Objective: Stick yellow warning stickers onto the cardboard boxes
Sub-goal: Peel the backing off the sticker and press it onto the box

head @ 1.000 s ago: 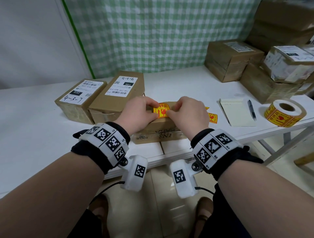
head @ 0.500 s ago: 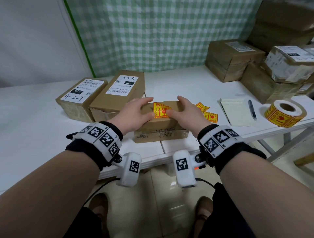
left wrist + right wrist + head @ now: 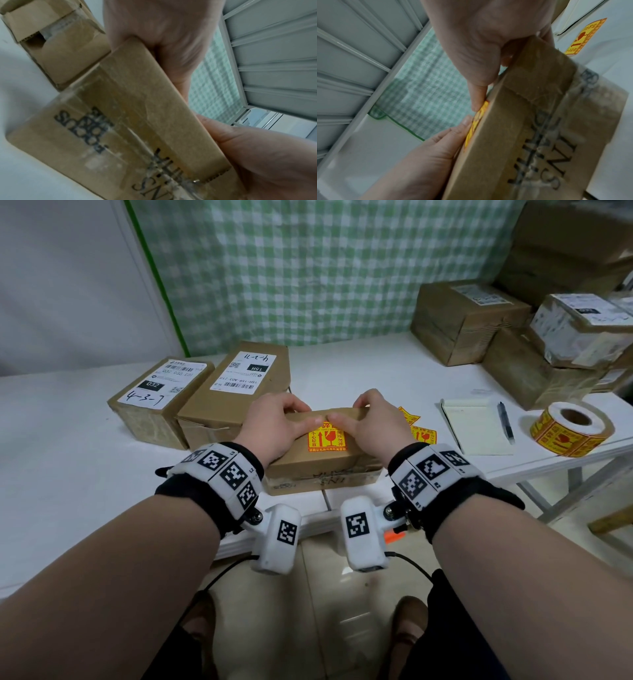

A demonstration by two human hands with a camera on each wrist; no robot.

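Observation:
A small cardboard box (image 3: 322,465) sits near the table's front edge, with a yellow warning sticker (image 3: 327,438) on its top. My left hand (image 3: 291,417) grips the box's left end, fingers curled over the far edge and thumb on top. My right hand (image 3: 356,416) grips the right end the same way, its thumb at the sticker's upper edge. In the left wrist view the box (image 3: 137,121) fills the frame. The right wrist view shows the sticker (image 3: 476,124) edge-on under both thumbs.
Two labelled boxes (image 3: 161,398) (image 3: 236,392) stand at the left. Loose stickers (image 3: 423,435), a notepad (image 3: 476,429), a pen (image 3: 505,421) and a sticker roll (image 3: 568,428) lie to the right. More boxes (image 3: 466,320) are stacked at the back right.
Both hands left off pressing the sticker, spread to the box's ends and now grip it. The box's top has tilted toward me, which shows the whole sticker.

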